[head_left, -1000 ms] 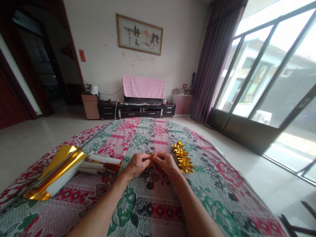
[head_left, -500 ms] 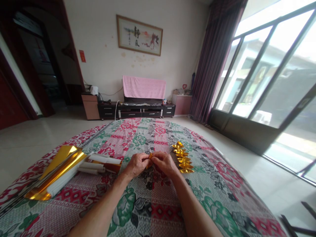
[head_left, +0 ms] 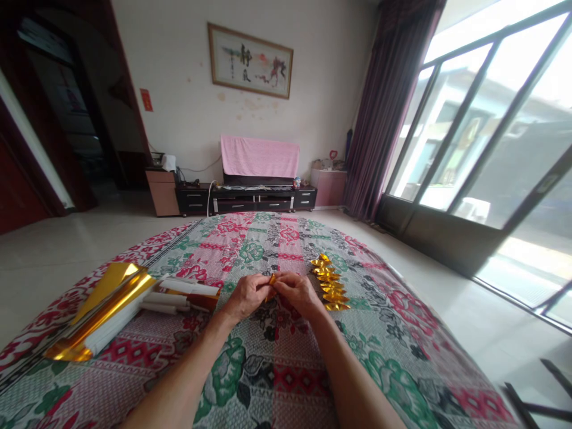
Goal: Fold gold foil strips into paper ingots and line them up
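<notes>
Straight ahead of the left hand (head_left: 245,298) and the right hand (head_left: 298,292), an unobstructed lane of floral tablecloth (head_left: 252,251) is offered out to the far rim; bare cloth is likewise left between the forearms (head_left: 183,369). To the right, passage is blocked by a column of folded gold-foil pieces (head_left: 333,286) set just beside the right hand, open cloth being found again beyond it. To the left, the way is barred by white paper rolls (head_left: 165,299) and, farther out, by a curled gold-foil sheet (head_left: 117,302).
</notes>
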### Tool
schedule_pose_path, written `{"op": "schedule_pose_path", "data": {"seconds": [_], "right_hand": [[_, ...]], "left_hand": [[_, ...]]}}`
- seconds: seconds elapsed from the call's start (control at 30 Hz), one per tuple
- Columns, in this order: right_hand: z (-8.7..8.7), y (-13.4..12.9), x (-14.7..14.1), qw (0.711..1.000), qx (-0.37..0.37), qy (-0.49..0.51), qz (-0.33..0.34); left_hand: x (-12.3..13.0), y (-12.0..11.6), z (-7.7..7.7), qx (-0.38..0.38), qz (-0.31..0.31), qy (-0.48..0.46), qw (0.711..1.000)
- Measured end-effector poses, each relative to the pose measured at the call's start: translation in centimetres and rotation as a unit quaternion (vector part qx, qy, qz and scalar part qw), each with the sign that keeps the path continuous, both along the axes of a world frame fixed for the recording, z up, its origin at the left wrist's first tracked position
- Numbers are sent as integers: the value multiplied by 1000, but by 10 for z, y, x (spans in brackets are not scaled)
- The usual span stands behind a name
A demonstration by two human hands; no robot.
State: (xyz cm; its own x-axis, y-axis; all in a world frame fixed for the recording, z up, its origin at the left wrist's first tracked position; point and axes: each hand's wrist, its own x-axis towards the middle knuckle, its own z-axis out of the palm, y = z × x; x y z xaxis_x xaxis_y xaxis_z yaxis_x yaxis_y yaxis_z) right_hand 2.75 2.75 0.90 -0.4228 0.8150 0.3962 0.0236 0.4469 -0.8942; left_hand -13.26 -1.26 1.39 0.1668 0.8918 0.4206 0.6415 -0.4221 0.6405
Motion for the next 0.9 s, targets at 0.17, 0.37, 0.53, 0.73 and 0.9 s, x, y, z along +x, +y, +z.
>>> {"op": "schedule_pose_path", "data": {"seconds": [0.17,0.37,0.53,0.73,0.9], "right_hand": [[-5,3,1,998,-51,26,-1],[-6,4,2,996,-83,21,8],[-3,2,3,995,-99,-23,17],[-2,0,4,997,-65,-50,15],[-3,0,2,995,-71,-56,-33]], "left_hand": [[0,0,1,-26,-19,-36,999],[0,1,-1,-47,-18,-78,996],[1,0,0,-74,-10,-138,988],[2,-1,1,-103,-23,-188,976],[5,-2,1,-100,-28,-180,978]]}}
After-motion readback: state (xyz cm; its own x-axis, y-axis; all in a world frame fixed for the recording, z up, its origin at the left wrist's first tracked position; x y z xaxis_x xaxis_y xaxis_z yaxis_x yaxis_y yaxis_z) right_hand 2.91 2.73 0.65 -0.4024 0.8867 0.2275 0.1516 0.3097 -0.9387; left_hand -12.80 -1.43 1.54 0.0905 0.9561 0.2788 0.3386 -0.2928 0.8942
